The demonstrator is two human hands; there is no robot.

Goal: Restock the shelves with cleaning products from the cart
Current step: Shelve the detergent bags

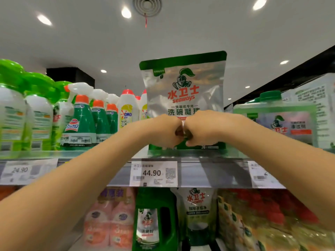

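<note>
bag: stands up on the top shelf, above the 44.90 price tag | your left grip: fingers curled on the low part of the bag | your right grip: curled on the bag too, right next to the left one | green spray bottles: on the same shelf, to the left

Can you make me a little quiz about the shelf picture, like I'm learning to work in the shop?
1. True or false: the silver and green pouch lies flat on the top shelf.
2. How many hands grip the pouch? A none, B one, C two.
3. Fill in: the price tag below the pouch reads ____.
Key: 1 false, it stands upright. 2 C, the left hand and the right hand. 3 44.90.
</note>
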